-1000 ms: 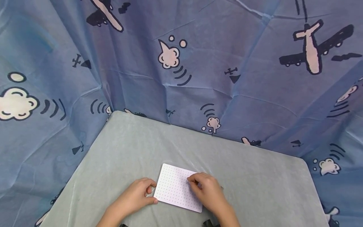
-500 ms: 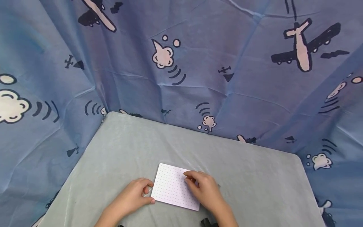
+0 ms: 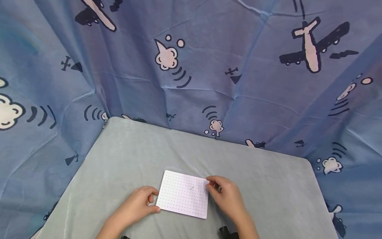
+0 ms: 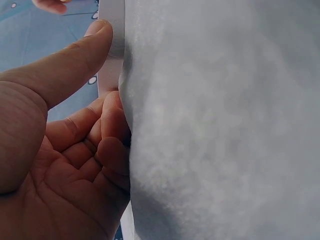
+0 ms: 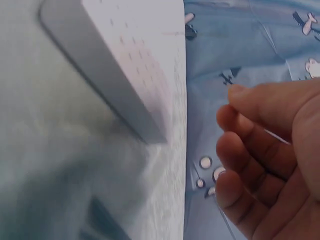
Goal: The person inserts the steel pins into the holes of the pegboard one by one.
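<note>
A white pegboard (image 3: 182, 196) with rows of small holes lies on the cloth-covered table. One thin dark pin (image 3: 192, 188) stands slanted in it, right of the middle. My left hand (image 3: 138, 202) holds the board's left side, thumb at the near corner and fingers curled against the edge. The left wrist view shows the left thumb (image 4: 102, 32) against the board's side wall (image 4: 111, 75). Beside the far right corner is my right hand (image 3: 226, 196), its fingers loosely bent. In the right wrist view the right fingertips (image 5: 230, 145) hold nothing and are apart from the board (image 5: 115, 65).
A pale grey-green cloth (image 3: 134, 149) covers the table. Blue curtains (image 3: 134, 66) with printed planes and clouds hang behind it and at both sides. A black device (image 3: 227, 233) sits by my right wrist.
My right hand has opened its thumb and fingertips and drawn right, off the board's face. The thin pin now shows where that hand was. My left hand stays at the board's left side.
</note>
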`<state>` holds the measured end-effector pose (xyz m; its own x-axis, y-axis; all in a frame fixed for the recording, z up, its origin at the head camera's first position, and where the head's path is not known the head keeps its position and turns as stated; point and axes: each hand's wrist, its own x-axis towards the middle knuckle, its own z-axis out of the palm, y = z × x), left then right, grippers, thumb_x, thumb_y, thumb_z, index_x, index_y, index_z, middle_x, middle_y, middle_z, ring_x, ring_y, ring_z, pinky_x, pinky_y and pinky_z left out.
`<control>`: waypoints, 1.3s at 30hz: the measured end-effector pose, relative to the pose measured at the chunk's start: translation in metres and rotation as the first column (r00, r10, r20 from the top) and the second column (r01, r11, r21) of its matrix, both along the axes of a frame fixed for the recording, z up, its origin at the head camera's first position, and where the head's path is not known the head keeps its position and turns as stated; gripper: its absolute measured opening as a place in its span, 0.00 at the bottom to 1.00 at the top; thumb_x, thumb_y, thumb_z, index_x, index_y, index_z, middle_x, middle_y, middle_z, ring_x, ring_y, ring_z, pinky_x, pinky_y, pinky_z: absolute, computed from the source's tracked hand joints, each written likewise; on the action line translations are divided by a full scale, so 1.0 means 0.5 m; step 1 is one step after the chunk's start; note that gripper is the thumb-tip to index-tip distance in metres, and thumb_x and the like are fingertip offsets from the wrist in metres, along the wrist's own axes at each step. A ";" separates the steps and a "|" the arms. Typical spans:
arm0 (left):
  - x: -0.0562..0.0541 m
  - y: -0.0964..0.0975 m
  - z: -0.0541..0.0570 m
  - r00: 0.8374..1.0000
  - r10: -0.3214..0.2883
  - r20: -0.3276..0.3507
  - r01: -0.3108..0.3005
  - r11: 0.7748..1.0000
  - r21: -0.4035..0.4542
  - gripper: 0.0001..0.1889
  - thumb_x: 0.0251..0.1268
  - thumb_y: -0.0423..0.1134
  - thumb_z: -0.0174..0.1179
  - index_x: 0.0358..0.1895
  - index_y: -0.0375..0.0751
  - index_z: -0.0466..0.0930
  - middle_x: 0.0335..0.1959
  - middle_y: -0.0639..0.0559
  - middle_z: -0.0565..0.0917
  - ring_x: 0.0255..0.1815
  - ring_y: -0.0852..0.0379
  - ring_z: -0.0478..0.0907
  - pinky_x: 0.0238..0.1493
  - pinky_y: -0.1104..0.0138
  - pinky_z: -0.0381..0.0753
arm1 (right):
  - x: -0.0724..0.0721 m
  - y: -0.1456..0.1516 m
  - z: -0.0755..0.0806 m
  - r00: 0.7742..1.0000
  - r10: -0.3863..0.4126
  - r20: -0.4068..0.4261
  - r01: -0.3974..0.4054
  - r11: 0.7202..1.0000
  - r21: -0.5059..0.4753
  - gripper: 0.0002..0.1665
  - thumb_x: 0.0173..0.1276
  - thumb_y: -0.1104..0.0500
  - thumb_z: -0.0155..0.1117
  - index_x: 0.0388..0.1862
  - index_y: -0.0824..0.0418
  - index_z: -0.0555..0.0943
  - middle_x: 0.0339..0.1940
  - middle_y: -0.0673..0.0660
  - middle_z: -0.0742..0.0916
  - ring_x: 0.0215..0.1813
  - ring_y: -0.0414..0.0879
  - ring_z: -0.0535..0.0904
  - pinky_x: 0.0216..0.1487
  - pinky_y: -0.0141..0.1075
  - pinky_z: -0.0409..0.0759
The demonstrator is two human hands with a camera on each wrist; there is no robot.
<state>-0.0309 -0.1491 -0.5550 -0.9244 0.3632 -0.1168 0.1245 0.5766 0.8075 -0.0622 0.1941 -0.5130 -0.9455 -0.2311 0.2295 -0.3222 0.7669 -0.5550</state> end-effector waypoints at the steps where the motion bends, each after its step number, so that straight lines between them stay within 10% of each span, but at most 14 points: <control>1: 0.000 0.000 -0.001 1.000 0.000 -0.002 0.000 1.000 0.000 0.23 0.53 0.42 0.87 0.47 0.40 0.85 0.30 0.59 0.75 0.26 0.66 0.67 0.33 0.67 0.72 | 0.000 0.007 0.003 1.000 -0.026 0.011 0.025 1.000 0.004 0.15 0.63 0.68 0.84 0.48 0.58 0.92 0.33 0.41 0.86 0.32 0.33 0.77 0.32 0.33 0.79; 13: -0.001 0.004 -0.002 1.000 -0.002 -0.001 0.002 1.000 0.002 0.22 0.54 0.42 0.87 0.47 0.41 0.85 0.30 0.59 0.75 0.26 0.67 0.68 0.34 0.67 0.73 | 0.017 0.104 0.009 0.958 -0.246 0.147 0.243 0.969 0.038 0.11 0.71 0.64 0.79 0.51 0.58 0.92 0.33 0.44 0.87 0.34 0.39 0.80 0.36 0.37 0.80; 39: 0.005 0.007 0.005 1.000 0.012 -0.015 -0.013 1.000 -0.007 0.22 0.53 0.41 0.87 0.48 0.39 0.86 0.30 0.60 0.75 0.26 0.67 0.67 0.33 0.68 0.73 | 0.048 0.134 -0.035 0.891 -0.292 0.346 0.250 0.955 0.161 0.16 0.67 0.62 0.81 0.52 0.62 0.90 0.31 0.44 0.82 0.32 0.41 0.74 0.39 0.40 0.76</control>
<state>-0.0285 -0.1457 -0.5524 -0.9304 0.3508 -0.1059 0.1290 0.5839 0.8015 -0.0384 0.2610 -0.5306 -0.9874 0.0425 -0.1527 0.1144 0.8579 -0.5009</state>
